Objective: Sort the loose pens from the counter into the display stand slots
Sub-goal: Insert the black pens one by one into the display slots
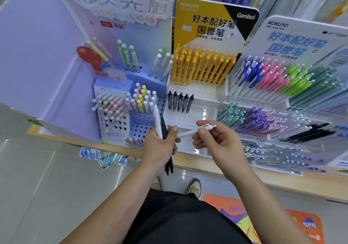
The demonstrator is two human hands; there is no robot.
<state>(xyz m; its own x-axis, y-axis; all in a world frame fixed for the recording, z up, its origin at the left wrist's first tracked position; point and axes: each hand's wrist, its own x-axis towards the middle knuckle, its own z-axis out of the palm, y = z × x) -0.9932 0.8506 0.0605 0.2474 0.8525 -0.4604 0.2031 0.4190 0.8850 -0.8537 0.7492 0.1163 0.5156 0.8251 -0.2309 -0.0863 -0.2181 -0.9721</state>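
Note:
My left hand (160,146) grips a bunch of pens (163,129): one white pen sticking up and a few black ones whose tips hang below my fist. My right hand (216,142) pinches a single white pen (188,133) near its clip end, held almost level between both hands, its other end by my left thumb. Both hands hover over the counter edge in front of the clear display stand (199,112), where a row of black pens (179,101) stands in slots below the yellow pens (201,67).
A purple stand (120,119) with pastel pens and round holes is to the left. Tiered clear trays (282,123) of coloured pens fill the right. The wooden counter edge (207,165) runs below my hands. Plastic packets (105,157) hang under the counter at left.

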